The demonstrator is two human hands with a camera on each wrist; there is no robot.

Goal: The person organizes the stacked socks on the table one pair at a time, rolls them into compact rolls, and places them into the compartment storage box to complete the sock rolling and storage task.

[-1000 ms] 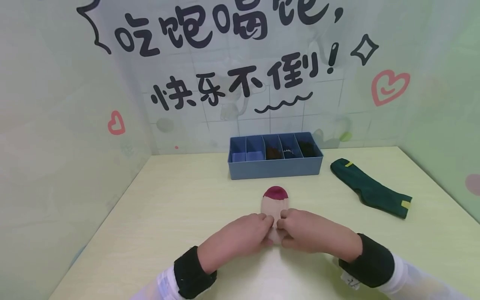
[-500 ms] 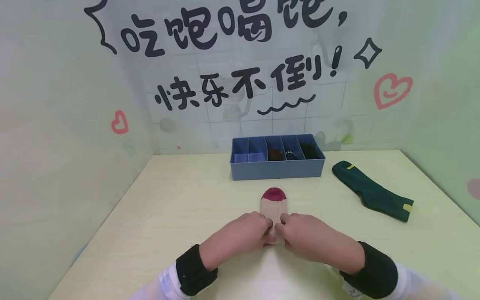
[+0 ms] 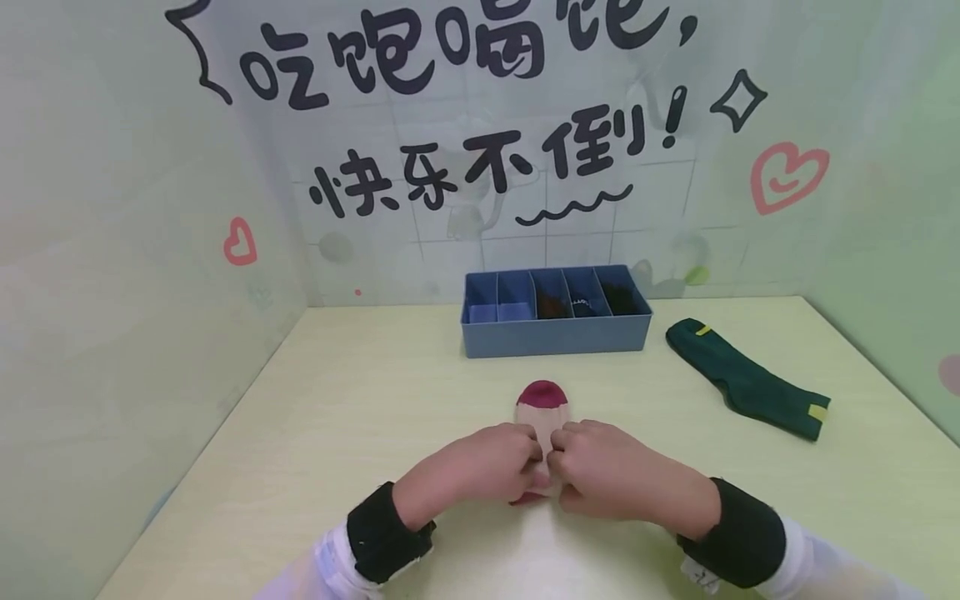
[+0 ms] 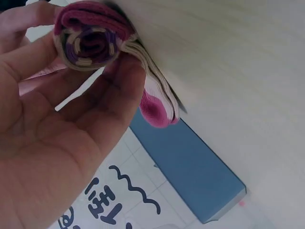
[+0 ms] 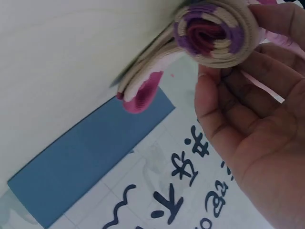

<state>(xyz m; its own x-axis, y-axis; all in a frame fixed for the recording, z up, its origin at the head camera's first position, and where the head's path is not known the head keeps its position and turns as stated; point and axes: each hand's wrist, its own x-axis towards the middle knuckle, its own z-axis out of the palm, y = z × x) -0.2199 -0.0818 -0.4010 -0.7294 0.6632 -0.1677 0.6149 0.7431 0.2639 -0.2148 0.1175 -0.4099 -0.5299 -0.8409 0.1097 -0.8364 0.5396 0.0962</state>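
Observation:
A pale pink sock (image 3: pixel 542 410) with a dark red toe lies on the table, its toe pointing away from me. Its near end is rolled up; in the left wrist view the roll (image 4: pixel 90 47) shows purple, beige and dark red spiral layers. My left hand (image 3: pixel 491 462) holds the roll from the left side, fingers curled against it. On the other side my right hand (image 3: pixel 611 467) grips the same roll (image 5: pixel 214 36) between thumb and fingers. The hands hide most of the roll in the head view, where a bit of dark red shows under the left hand.
Behind the sock stands a blue divided box (image 3: pixel 555 337), with dark or brown items in its three right-hand compartments. A dark green sock (image 3: pixel 750 379) with yellow marks lies flat at the right. Printed walls (image 3: pixel 420 275) border the table.
The sock's toe has shifted slightly toward me and left. A dark red edge has come into sight below my left hand. Both hands stay at the sock's near end.

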